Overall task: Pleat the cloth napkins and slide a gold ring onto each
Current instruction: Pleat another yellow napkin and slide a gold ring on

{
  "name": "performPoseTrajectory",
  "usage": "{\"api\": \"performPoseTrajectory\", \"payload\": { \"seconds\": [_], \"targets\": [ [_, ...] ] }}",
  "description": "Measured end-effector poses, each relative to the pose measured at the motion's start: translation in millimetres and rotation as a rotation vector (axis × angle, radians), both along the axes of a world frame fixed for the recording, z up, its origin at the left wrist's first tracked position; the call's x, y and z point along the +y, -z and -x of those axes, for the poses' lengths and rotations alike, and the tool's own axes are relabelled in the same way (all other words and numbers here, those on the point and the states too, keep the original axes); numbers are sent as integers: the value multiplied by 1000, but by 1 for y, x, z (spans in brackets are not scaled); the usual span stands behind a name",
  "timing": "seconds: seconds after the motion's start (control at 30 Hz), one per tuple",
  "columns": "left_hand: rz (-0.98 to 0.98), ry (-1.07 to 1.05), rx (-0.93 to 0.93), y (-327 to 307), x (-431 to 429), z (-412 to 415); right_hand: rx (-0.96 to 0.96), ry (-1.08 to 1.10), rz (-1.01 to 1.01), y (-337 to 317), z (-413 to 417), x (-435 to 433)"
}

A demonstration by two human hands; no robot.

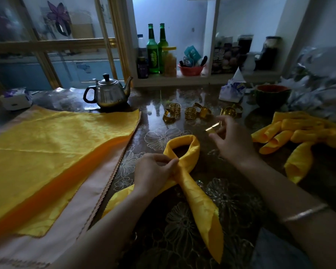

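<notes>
The left hand pinches the looped napkin at its crossing. Just beyond it, the right hand holds one gold ring in its fingertips. If that pinch slackens, the pleats could spring apart before the ring goes on. Five or six spare rings lie beyond the right hand, and I cannot count the rolled napkins to its right.

Home dining room: steel teapot on table, shelf with bottles.
</notes>
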State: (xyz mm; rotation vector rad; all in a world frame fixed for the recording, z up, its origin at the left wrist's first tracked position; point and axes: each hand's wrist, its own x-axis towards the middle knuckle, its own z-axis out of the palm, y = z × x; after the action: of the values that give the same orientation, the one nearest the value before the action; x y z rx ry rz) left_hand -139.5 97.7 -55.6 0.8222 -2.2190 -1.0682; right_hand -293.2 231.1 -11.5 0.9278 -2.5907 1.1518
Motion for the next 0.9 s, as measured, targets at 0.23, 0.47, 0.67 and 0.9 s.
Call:
{"api": "performPoseTrajectory", "payload": {
  "seconds": [0.23,0.47,0.67,0.9],
  "targets": [
    [827,231,-164,-10,9,-22,-282,-62,-127,9,-60,67],
    [1024,675,-259,-11,6,-17,-140,-80,-164,3,-107,98],
    [1254,898,-305,-13,8,-22,-240,-44,-257,3,-103,111],
    [1301,796,-229,2,17,-12,-288,-51,-184,11,-87,133]
  ]
}}
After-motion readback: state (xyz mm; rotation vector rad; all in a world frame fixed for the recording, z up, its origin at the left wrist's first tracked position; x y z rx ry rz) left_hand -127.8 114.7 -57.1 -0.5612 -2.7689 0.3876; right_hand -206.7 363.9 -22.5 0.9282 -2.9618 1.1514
